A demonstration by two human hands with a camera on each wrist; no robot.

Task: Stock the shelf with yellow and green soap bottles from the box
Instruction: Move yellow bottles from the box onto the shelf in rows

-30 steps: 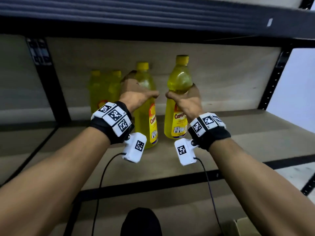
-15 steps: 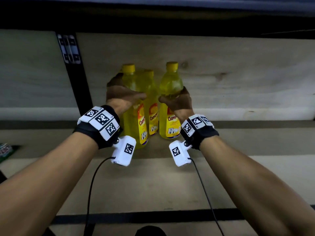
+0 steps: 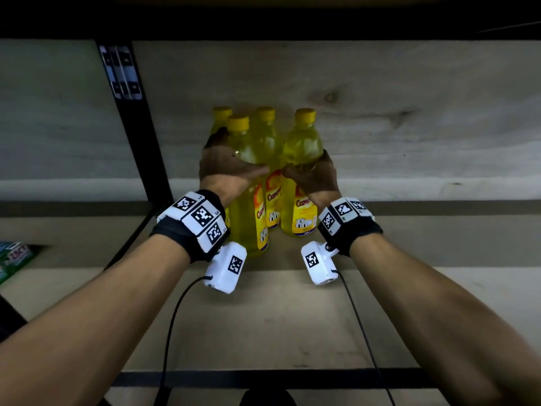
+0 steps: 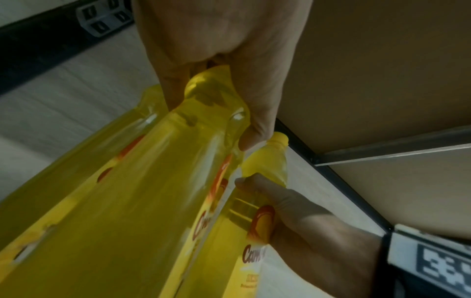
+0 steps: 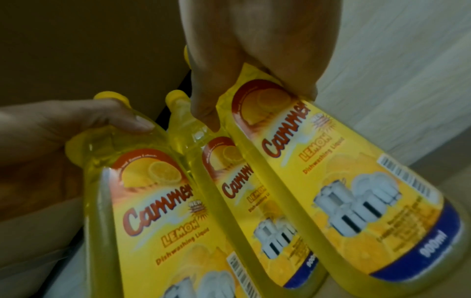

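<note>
Several yellow soap bottles stand together on the wooden shelf against the back board. My left hand grips the front left yellow bottle around its shoulder; in the left wrist view the fingers wrap the neck of that bottle. My right hand grips the right yellow bottle at its waist, and the right wrist view shows this bottle's label under the thumb. Two more yellow bottles stand behind. No green bottle or box is in view.
A black upright post rises left of the bottles. The upper shelf's dark underside hangs close above the caps. A green packet lies at the far left edge. Bare shelf board stretches to the right.
Both hands have carried their bottles deeper into the shelf, towards the two bottles at the back. The head view has dropped and moved closer.
</note>
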